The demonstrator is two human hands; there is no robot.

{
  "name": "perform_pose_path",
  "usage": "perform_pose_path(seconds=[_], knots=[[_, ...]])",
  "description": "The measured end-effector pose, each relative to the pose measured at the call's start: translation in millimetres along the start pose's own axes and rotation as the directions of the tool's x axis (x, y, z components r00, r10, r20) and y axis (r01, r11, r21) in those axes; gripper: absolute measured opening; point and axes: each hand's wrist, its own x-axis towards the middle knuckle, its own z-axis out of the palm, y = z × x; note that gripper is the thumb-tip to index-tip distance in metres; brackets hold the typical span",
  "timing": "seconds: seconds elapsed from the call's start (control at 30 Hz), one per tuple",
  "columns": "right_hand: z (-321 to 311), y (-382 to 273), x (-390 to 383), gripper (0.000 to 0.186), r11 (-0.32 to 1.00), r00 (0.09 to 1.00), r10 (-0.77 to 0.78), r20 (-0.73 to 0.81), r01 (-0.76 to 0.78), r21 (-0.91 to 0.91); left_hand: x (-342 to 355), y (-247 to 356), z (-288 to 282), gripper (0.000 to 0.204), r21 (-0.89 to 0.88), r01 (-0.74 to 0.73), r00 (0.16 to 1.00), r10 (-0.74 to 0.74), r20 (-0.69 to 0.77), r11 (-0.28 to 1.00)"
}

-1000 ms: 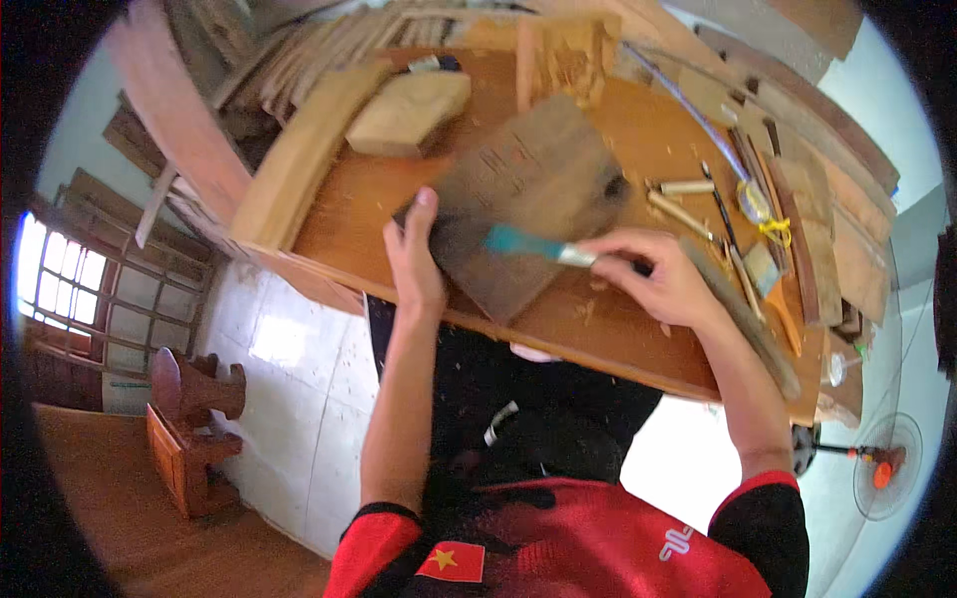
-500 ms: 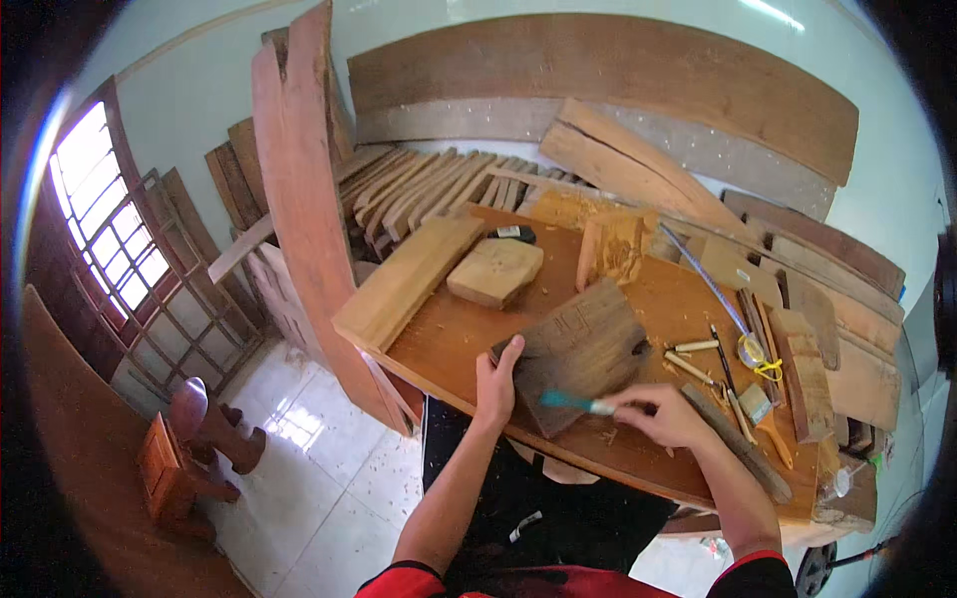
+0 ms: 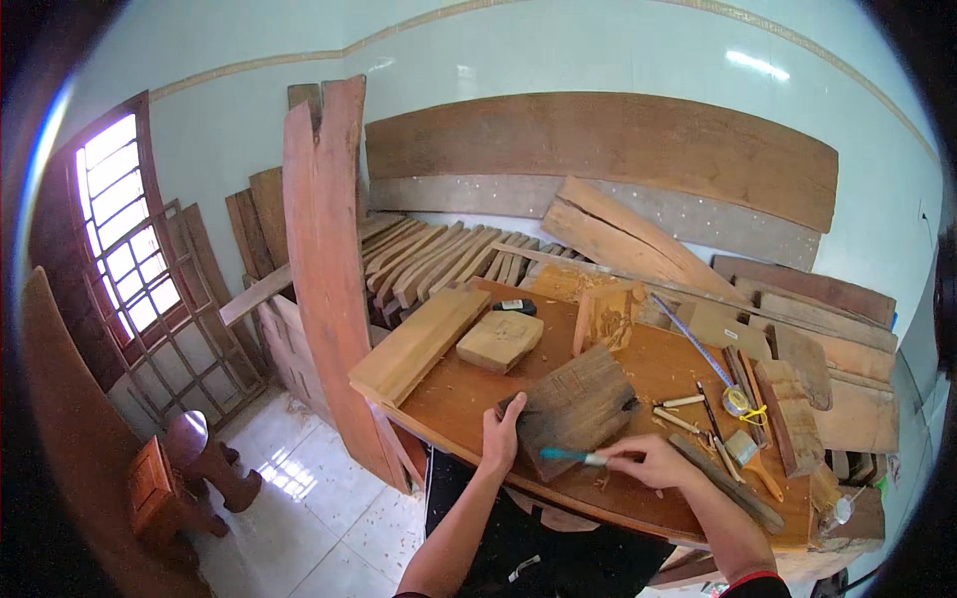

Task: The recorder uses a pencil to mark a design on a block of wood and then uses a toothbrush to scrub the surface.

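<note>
My left hand (image 3: 500, 435) grips the left edge of a dark, weathered wooden board (image 3: 578, 404), its thumb along the edge and the other fingers mostly hidden. The board lies tilted near the front of the table, with faint outlined marks on its upper face and a dark notch at its right end. Pinched in my right hand (image 3: 650, 463) is a slim teal-and-white tool (image 3: 564, 455), perhaps a small brush. Its teal end points left over the board's near edge; blur hides the exact kind.
On the wooden table (image 3: 439, 414) are a plank (image 3: 424, 344), a pale block (image 3: 500, 341), a carved wood piece (image 3: 606, 317), a tape measure (image 3: 736, 402), a paintbrush (image 3: 755, 463) and a long grey wooden strip (image 3: 726, 483). A tall board (image 3: 324, 269) stands at the left.
The whole scene sits lower in the picture, as the head view has tipped up. Both hands keep their holds, and the teal-and-white tool stays over the board's near edge.
</note>
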Motion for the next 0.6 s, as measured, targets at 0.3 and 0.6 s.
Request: perform_pose_path(seconds=[0.3,0.6], knots=[[-7.6,5.5,-1.1,0.025,0.983,0.981,0.146,-0.128,-0.13,0.126,-4.2,8.6,7.3,0.035,0.022,0.015,1.0,-0.014,-0.027,1.0],[-8.5,17.3,-7.0,0.023,0.982,0.946,0.138,-0.294,-0.093,0.162,-2.3,3.9,9.3,0.036,0.023,-0.018,0.999,0.018,-0.037,1.0]])
